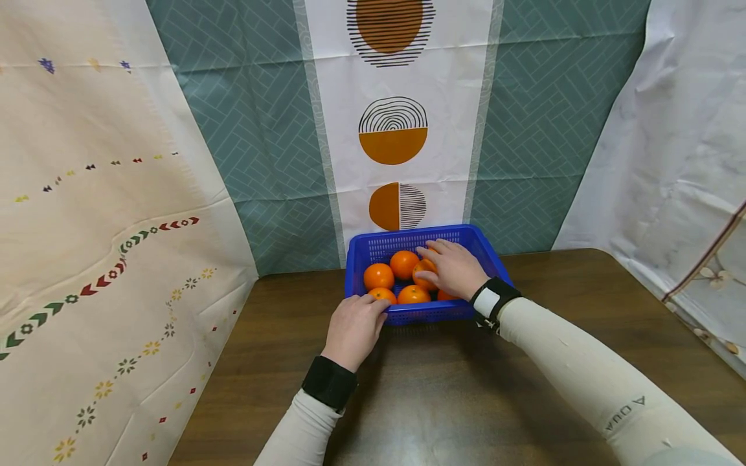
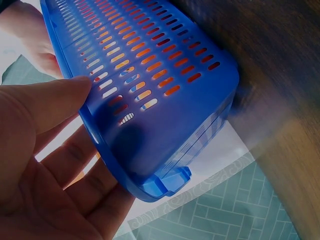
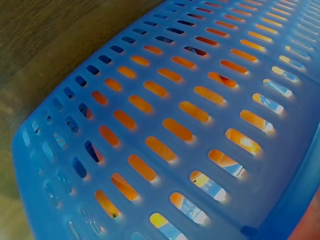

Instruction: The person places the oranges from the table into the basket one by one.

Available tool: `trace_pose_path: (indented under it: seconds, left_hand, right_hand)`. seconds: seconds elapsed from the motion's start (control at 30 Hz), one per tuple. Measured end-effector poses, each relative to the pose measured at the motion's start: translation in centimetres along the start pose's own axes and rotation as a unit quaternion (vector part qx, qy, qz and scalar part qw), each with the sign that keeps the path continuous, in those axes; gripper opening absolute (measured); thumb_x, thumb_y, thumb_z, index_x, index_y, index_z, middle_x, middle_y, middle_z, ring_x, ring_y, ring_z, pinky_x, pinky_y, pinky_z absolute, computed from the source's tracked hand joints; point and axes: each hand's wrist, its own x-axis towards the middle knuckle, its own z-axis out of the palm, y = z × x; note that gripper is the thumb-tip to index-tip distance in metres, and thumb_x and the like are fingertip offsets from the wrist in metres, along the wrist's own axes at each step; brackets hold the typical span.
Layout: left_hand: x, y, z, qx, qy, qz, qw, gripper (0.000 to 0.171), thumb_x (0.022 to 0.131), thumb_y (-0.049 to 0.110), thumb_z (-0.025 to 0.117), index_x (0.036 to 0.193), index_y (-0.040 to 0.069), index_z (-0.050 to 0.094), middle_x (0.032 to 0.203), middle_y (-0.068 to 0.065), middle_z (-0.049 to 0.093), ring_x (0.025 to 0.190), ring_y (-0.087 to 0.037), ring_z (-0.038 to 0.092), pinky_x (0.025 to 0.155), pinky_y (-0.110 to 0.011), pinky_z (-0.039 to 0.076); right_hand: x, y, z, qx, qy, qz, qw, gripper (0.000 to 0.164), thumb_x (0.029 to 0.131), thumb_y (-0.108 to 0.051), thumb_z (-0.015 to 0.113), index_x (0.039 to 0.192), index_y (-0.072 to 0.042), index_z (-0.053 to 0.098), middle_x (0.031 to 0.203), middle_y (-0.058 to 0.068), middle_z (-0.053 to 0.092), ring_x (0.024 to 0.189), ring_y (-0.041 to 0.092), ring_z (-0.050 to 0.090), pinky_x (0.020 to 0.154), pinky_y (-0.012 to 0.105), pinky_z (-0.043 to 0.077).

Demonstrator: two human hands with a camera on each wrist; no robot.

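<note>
A blue plastic basket [image 1: 431, 315] with slotted walls holds several oranges [image 1: 379, 276]. At its front left corner, my left hand [image 1: 355, 327] grips the rim. The left wrist view shows the thumb [image 2: 60, 100] on the outer side of the wall and the fingers curled over to the inner side. My right hand [image 1: 457, 268] reaches over the basket's right half, its thumb and fingers around one orange [image 1: 423, 265]; the hand partly covers that fruit and those beside it. Through the slots of the basket wall [image 3: 165, 135], the right wrist view shows orange skin; most of that hand is hidden there.
The basket stands on a dark wooden table [image 1: 431, 395], near its back edge. Behind hangs a green and white patterned cloth [image 1: 274, 129]. A cream cloth [image 1: 116, 246] borders the left side, and a whitish cloth [image 1: 688, 149] the right.
</note>
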Motion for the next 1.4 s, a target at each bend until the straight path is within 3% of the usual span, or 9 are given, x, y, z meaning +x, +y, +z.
trace_pose_path:
  seconds: [0.87,1.4]
  left_hand:
    - [0.3,0.4,-0.1,-0.008,-0.007,-0.003,0.9999,0.026,0.099,0.022,0.087,0.123,0.015,0.083,0.108,-0.005,0.081,0.092,-0.027,0.071,0.098,-0.045,0.061]
    - [0.1,0.2,-0.1,-0.004,-0.005,-0.002,1.0000,0.025,0.098,0.021,0.088,0.122,0.015,0.083,0.105,-0.005,0.080,0.091,-0.027,0.071,0.097,-0.045,0.061]
  right_hand:
    - [-1.9,-0.6,-0.5,-0.002,0.004,-0.003,1.000,0.072,0.111,-0.060,0.056,0.167,-0.015,0.050,0.170,0.019,0.046,0.160,0.042,0.037,0.129,0.067,0.025]
    - [-4.4,-1.2,-1.1,0.016,0.042,-0.033,0.998,0.072,0.108,-0.056,0.065,0.164,-0.012,0.054,0.167,0.019,0.050,0.157,0.043,0.042,0.128,0.068,0.028]
